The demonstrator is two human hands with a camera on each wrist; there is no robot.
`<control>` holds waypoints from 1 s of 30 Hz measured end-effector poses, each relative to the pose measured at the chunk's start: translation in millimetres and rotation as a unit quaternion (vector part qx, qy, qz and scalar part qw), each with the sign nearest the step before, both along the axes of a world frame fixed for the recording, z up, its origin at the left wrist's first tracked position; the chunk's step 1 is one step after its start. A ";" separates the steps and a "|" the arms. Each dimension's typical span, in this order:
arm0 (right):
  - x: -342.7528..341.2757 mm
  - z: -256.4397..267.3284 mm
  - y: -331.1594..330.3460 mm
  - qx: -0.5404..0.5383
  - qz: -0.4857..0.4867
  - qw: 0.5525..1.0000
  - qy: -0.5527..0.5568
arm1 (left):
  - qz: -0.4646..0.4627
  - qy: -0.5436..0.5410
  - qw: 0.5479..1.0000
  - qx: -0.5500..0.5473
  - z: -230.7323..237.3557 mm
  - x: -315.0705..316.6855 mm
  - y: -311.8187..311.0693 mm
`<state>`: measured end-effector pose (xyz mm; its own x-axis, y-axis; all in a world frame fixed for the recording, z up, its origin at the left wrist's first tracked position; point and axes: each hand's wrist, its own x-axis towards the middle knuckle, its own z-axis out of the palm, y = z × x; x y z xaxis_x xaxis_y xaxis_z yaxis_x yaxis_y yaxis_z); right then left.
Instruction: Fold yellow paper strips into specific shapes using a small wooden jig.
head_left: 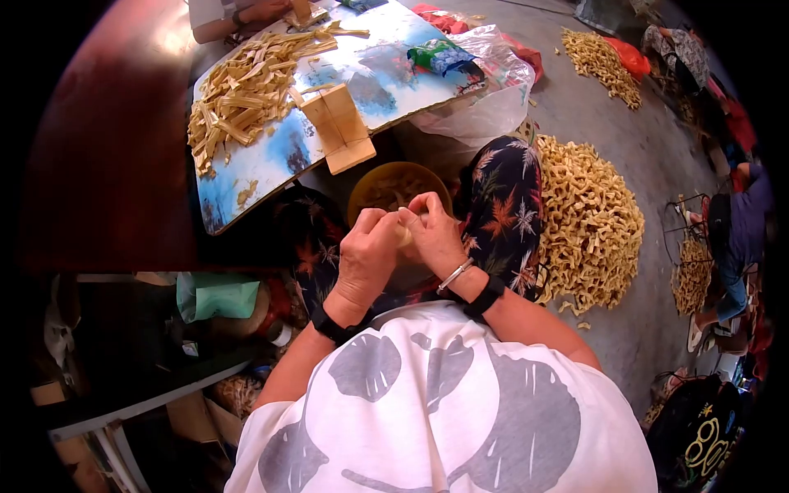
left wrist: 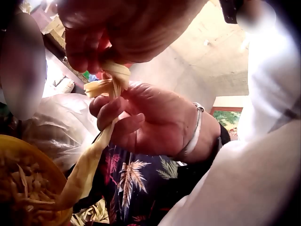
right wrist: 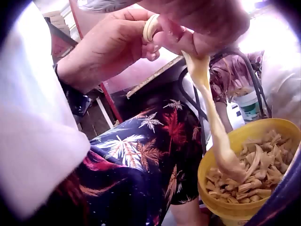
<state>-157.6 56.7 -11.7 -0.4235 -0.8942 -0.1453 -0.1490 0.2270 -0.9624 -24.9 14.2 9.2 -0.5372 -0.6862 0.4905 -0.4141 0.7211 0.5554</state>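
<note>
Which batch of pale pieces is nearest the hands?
The batch in the yellow bucket, between the legs; the heap on the tabletop and those on the floor lie farther off.

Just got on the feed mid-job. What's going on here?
A seated person is working a pale, soft strip with both hands. The left hand and right hand pinch it where it is looped, and its long tail hangs down toward a yellow bucket of pale pieces. Loose strips are heaped on the table, and a big pile of short, curled pieces lies on the floor.
</note>
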 end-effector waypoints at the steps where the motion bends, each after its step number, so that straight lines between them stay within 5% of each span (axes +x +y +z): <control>1: 0.0 -8.5 -2.0 -0.036 0.000 0.998 0.055 | 0.007 -0.007 1.000 -0.002 -1.5 0.6 0.6; 2: 0.4 -13.8 -3.1 -0.071 0.001 0.991 0.109 | 0.014 -0.014 1.000 -0.004 -2.4 1.3 0.9; 8: 1.0 -3.6 9.6 -0.110 0.105 0.988 0.038 | 0.047 -0.035 0.998 0.011 -5.6 2.9 -4.7; 11: -9.7 -23.8 7.0 -0.058 0.129 0.990 0.014 | -0.013 0.017 0.998 0.051 -6.5 2.2 -2.2; 12: -8.6 -19.2 8.0 -0.030 0.139 0.977 -0.162 | -0.013 0.015 0.999 0.051 -7.6 3.4 -2.4; 14: -8.5 -7.5 9.8 0.028 0.145 0.858 -0.492 | -0.012 0.011 0.999 0.049 -11.9 5.5 -3.8; 15: -12.5 -3.6 10.9 0.025 0.172 0.847 -0.502 | 0.004 0.031 0.998 0.048 -14.1 4.2 -3.6; 18: -11.7 -6.4 7.2 0.010 0.122 0.869 -0.478 | 0.041 0.086 0.991 0.093 -14.8 0.6 -5.2; 23: -4.2 -3.4 0.8 -0.069 0.105 0.989 -0.073 | 0.041 0.123 0.966 0.224 -9.0 4.3 2.1; 28: -5.4 16.2 17.3 -0.147 0.121 0.960 0.207 | 0.059 0.107 0.982 0.144 2.2 19.7 -20.9; 30: -2.4 17.1 22.3 -0.164 0.118 0.946 0.254 | 0.064 0.194 0.910 0.361 0.1 24.2 -21.7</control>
